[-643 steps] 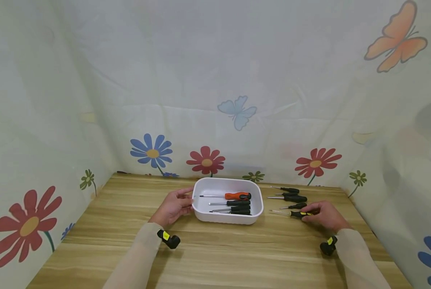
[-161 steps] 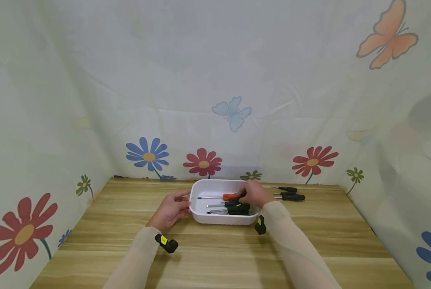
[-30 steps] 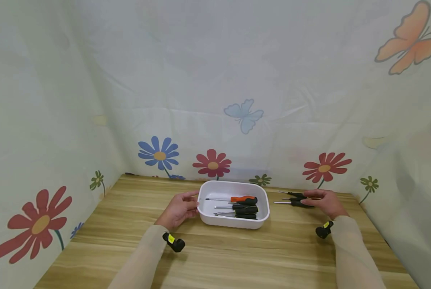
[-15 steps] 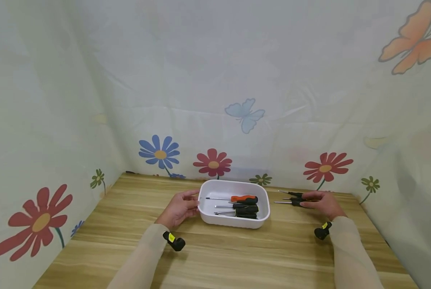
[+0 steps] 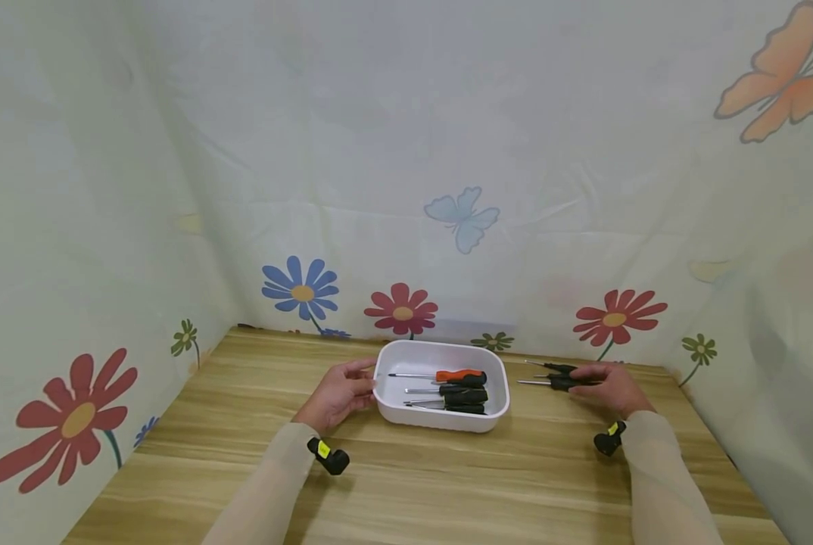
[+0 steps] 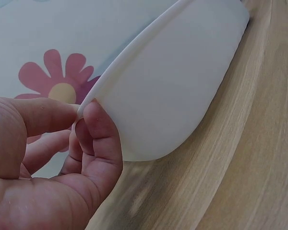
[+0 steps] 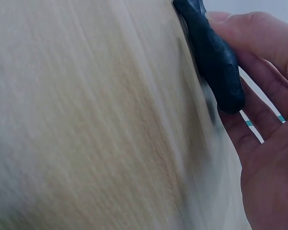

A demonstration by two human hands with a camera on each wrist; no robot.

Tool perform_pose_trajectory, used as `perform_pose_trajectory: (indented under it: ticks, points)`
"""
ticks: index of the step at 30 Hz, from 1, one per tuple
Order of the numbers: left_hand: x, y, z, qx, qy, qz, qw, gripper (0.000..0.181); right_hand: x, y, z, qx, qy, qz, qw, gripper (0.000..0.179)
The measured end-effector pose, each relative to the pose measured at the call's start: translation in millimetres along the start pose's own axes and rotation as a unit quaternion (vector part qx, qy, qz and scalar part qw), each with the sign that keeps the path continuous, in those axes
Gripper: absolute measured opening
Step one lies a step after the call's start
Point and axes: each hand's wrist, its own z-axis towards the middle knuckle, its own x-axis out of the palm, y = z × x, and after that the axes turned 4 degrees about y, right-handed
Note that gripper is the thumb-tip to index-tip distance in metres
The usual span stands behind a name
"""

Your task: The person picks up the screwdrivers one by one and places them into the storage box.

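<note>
My left hand pinches the left rim of a white plastic bin between thumb and fingers, the rim seen up close in the left wrist view. Inside lie several screwdrivers, among them one with an orange and black handle and others with black handles. To the right of the bin, my right hand holds a black-handled screwdriver by its handle, low over the table. In the right wrist view, thumb and fingers lie on either side of that dark handle. Two more black-handled screwdrivers lie just behind it, partly hidden.
The wood-grain table reaches back to a pale curtain printed with flowers and butterflies, which also hangs at both sides. A small black camera is strapped to each wrist.
Over the longer span, screwdrivers from the right group have gone into the bin. My right hand has come back from the bin to the right group. My left hand stays on the rim.
</note>
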Motion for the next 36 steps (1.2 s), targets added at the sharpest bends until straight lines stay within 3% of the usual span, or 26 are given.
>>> perform_pose_trajectory:
  ticks: [23,36]
  points:
    - [0.8,-2.5,-1.5,0.002,0.010,-0.005,0.9999,0.052,4,0,3.9,-0.013,0.017,-0.073,0.9971,0.030]
    - [-0.2,-0.5,-1.1,0.002,0.003,-0.003,1.0000,0.052,7,7,-0.5,0.008,0.009,-0.098,0.9952,0.028]
